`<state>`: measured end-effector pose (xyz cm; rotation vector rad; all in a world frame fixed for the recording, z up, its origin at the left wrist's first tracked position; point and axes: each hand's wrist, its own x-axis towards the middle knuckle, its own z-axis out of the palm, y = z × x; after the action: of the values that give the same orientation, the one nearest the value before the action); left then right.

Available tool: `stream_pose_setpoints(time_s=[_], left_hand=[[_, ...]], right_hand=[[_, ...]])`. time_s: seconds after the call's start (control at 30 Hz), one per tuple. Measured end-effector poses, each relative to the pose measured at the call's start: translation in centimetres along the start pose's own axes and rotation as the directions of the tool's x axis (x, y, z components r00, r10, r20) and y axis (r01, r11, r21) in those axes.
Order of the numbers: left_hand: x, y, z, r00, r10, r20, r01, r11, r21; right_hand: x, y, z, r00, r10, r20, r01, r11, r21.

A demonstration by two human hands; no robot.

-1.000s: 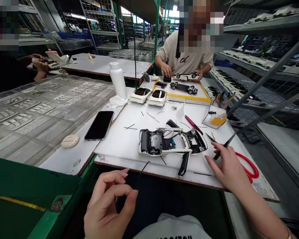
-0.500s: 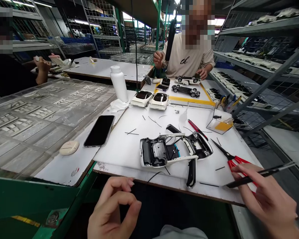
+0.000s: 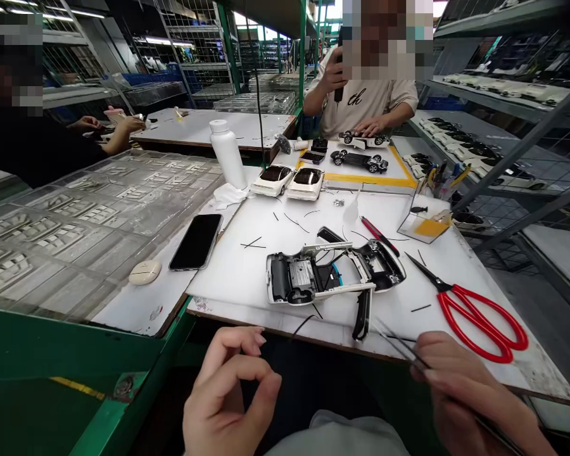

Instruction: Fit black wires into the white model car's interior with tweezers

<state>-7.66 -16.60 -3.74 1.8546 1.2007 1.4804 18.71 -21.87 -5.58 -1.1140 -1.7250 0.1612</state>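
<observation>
My left hand (image 3: pixel 232 392) hovers in front of the table edge, thumb and index finger bent together in a pinch; anything between them is too small or hidden to make out. My right hand (image 3: pixel 465 386) grips thin metal tweezers (image 3: pixel 401 345), their tips pointing left toward the model car body. That white-and-black car body (image 3: pixel 308 278) lies upside down on the table, its near door (image 3: pixel 362 313) swung out over the front edge. Red-handled scissors (image 3: pixel 479 316) rest beyond my right hand. A thin black strip (image 3: pixel 304 324) curves over the table edge near my left hand.
Two white model cars (image 3: pixel 305 182), a phone (image 3: pixel 196 242), an earbud case (image 3: pixel 145 272) and a white bottle (image 3: pixel 228 155) stand left and behind. A red pen-like tool (image 3: pixel 379 234) and a clear holder (image 3: pixel 425 221) are right. A co-worker (image 3: pixel 370 95) sits opposite.
My right hand has moved left and down off the scissors, turning the tweezers so their tips point left. My left hand keeps its pinch. The co-worker opposite has raised the black tool.
</observation>
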Motion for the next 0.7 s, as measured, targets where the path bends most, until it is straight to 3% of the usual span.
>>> stream_pose_setpoints(time_s=[0.13, 0.2, 0.37, 0.57, 0.7], left_hand=[[-0.4, 0.2, 0.2, 1.0, 0.017, -0.002, -0.017, 1.0, 0.007], [-0.6, 0.3, 0.5, 0.999, 0.036, -0.006, -0.036, 0.999, -0.004], [-0.9, 0.5, 1.1, 0.999, 0.054, -0.003, -0.054, 0.998, -0.023], [-1.2, 0.8, 1.0, 0.997, 0.06, 0.04, -0.06, 0.998, 0.004], [-1.0, 1.0, 1.2, 0.994, 0.097, 0.052, -0.098, 0.995, 0.012]], right_hand=[[1.4, -0.3, 1.4, 0.993, -0.091, 0.076, 0.071, 0.97, 0.232], [1.9, -0.8, 1.8, 0.989, -0.11, 0.094, 0.082, 0.962, 0.262], [2.4, -2.0, 1.5, 0.979, -0.119, 0.165, 0.094, 0.984, 0.153], [2.7, -2.1, 1.7, 0.981, -0.165, 0.103, 0.164, 0.986, 0.021], [1.8, -1.2, 2.3, 0.981, -0.178, 0.073, 0.173, 0.982, 0.072]])
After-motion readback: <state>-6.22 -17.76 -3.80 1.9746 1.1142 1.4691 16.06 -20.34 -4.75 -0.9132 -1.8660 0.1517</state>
